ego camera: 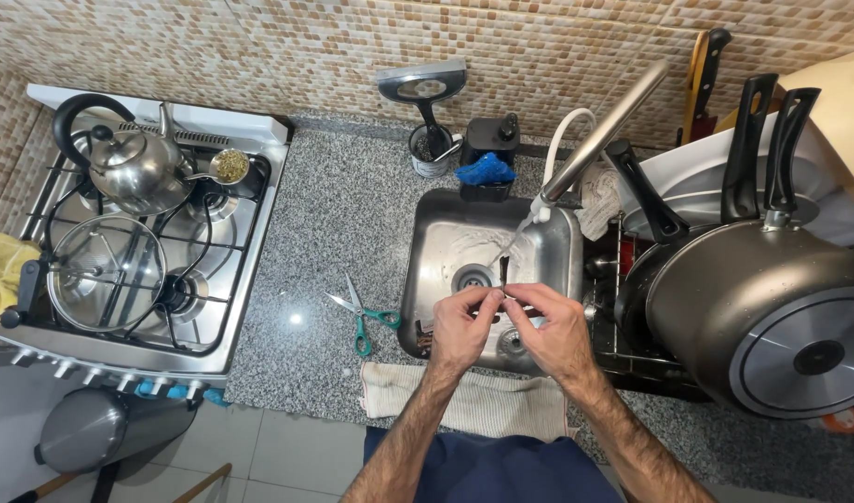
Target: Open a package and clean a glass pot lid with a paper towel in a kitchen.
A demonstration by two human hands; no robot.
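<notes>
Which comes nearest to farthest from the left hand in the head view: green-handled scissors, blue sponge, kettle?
From the left hand, over the sink:
1. Green-handled scissors, on the counter just left of the sink.
2. Blue sponge, behind the sink by the wall.
3. Kettle, on the stove's back burner, far left.

Beige mosaic wall (pixel 287 42), speckled granite counter (pixel 338 214), grey floor (pixel 287 456)
</notes>
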